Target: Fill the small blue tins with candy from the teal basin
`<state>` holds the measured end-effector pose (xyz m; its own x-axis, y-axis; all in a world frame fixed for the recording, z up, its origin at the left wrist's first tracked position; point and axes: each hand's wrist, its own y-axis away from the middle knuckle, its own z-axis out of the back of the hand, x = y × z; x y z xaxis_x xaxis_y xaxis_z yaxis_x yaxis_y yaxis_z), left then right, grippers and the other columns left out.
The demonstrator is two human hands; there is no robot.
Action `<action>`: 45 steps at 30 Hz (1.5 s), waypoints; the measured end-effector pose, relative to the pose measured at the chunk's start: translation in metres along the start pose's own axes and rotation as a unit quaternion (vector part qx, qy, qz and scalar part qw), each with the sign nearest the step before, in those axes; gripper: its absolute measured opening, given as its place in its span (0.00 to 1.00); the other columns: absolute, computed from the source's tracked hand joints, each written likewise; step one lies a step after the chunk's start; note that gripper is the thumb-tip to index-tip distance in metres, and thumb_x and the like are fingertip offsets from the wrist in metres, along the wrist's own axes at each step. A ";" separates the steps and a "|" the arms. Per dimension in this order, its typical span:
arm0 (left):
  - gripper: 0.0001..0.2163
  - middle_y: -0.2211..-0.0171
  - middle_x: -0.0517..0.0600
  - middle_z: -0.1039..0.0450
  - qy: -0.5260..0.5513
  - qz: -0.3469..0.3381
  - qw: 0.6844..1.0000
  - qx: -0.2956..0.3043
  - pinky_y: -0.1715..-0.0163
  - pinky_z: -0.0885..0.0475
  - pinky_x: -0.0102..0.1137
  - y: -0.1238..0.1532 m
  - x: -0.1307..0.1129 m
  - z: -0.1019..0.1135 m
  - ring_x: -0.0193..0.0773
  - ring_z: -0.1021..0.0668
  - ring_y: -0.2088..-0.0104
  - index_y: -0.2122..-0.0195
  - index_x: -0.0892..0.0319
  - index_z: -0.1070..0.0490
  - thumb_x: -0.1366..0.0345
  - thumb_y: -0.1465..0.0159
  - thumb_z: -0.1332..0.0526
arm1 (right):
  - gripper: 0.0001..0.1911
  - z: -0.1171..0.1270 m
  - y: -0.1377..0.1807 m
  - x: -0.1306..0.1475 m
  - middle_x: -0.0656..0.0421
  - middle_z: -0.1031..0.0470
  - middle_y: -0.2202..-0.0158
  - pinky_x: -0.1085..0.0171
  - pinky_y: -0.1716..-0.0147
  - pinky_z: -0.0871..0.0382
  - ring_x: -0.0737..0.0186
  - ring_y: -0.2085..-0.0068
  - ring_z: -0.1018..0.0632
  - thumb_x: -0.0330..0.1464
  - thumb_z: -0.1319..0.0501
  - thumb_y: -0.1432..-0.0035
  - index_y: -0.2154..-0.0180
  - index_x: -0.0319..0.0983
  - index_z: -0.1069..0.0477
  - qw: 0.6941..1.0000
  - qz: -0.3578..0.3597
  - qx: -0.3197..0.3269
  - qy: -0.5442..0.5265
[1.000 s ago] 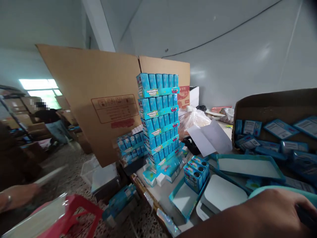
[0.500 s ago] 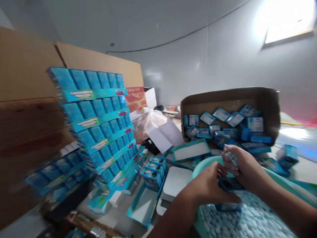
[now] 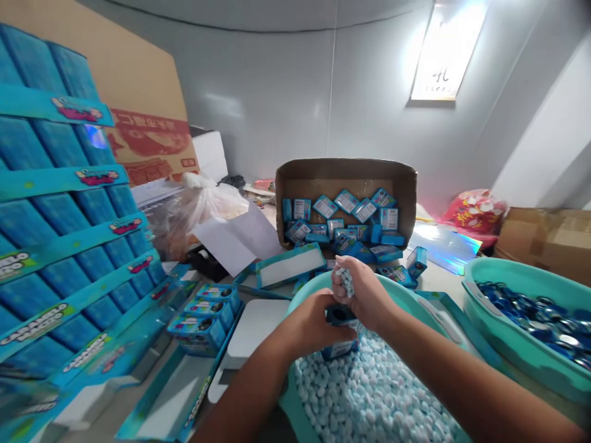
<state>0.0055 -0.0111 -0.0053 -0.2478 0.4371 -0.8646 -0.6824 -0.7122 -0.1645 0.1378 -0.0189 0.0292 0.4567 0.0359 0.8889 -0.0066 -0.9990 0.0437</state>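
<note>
Blue candy box (image 3: 339,352), at the centre of the frame just above the candy in a teal basin (image 3: 410,300). The left hand (image 3: 317,321) is clamped around its sides, leaving the dark upper opening uncovered; this grip probably keeps the box upright and the opening within reach. The right hand (image 3: 357,284), close beside that opening, is curled around a clutch of pale candies (image 3: 345,282), fingers drawn together, presumably to keep them from scattering. Holding both above the basin would let any stray pieces fall back inside.

Containers: the basin carries a broad bed of loose pale blue and white candy (image 3: 383,394). At centre right, a second teal basin (image 3: 498,351) contains many shiny blue pieces, too small to identify. Behind the hands, an open cardboard carton (image 3: 346,169) faces the viewer, with blue boxes (image 3: 364,211) lying jumbled inside. At lower left, a display tray (image 3: 168,400) bears three boxes (image 3: 201,332) grouped at its far end, its near part bare; upper left, loaded trays (image 3: 60,184) rise in a stack, evidently to save surface space.
</note>
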 end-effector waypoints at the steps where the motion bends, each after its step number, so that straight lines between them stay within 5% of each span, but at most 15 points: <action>1: 0.18 0.53 0.49 0.22 0.001 -0.001 1.000 0.003 0.52 0.30 0.34 0.000 -0.001 0.000 0.45 0.24 0.52 0.55 0.58 0.22 0.66 0.48 0.30 | 0.13 0.000 0.000 0.000 0.64 0.38 0.79 0.71 0.83 0.47 0.72 0.81 0.37 0.38 0.37 0.46 0.73 0.38 0.36 1.000 0.002 -0.001 -0.003; 30: 0.16 0.59 0.49 0.21 -0.005 0.037 0.999 0.009 0.63 0.29 0.31 0.001 -0.008 0.002 0.43 0.22 0.59 0.57 0.60 0.23 0.66 0.48 0.32 | 0.12 -0.003 0.004 -0.004 0.62 0.35 0.80 0.68 0.80 0.39 0.68 0.80 0.33 0.38 0.37 0.49 0.76 0.38 0.35 0.999 0.018 -0.012 0.033; 45: 0.16 0.58 0.51 0.21 0.015 -0.019 0.999 0.038 0.58 0.28 0.33 0.001 -0.007 0.007 0.45 0.22 0.58 0.57 0.62 0.24 0.65 0.47 0.31 | 0.12 -0.001 0.007 -0.001 0.62 0.32 0.79 0.67 0.77 0.36 0.67 0.78 0.31 0.39 0.35 0.53 0.74 0.39 0.33 1.000 -0.003 0.020 -0.003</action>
<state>0.0019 -0.0112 0.0036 -0.2008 0.4456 -0.8724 -0.7419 -0.6508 -0.1617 0.1360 -0.0255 0.0290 0.4618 0.0420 0.8860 0.0314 -0.9990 0.0310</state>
